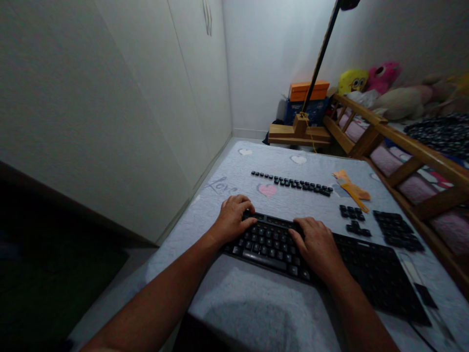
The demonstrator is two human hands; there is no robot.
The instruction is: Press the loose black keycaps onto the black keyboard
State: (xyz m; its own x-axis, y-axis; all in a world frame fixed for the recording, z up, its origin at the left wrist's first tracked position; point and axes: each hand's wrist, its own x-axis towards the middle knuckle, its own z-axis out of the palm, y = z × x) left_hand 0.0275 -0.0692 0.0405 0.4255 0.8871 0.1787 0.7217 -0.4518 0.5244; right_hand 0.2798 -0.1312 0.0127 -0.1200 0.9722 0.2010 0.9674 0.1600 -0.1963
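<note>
A black computer keyboard (269,246) lies on the cloth-covered surface, its letter keys in place and its right-hand part bare of keycaps. My left hand (234,217) grips its far left corner, fingers curled over the back edge and thumb on top. Farther right, my right hand (315,244) holds the same back edge, with its thumb over the keys. Loose black keycaps (293,183) are lined up in rows beyond the keyboard. More sit in groups to the right: a small block (351,212), an arrow cluster (358,229) and a larger block (397,231).
An orange-handled brush (353,195) rests on a folded orange cloth (361,189). Near the right edge is a cable (421,332). A wooden bed rail (406,146) runs along the right, a white wardrobe (146,88) along the left. A wooden stand (300,129) holds a dark pole behind.
</note>
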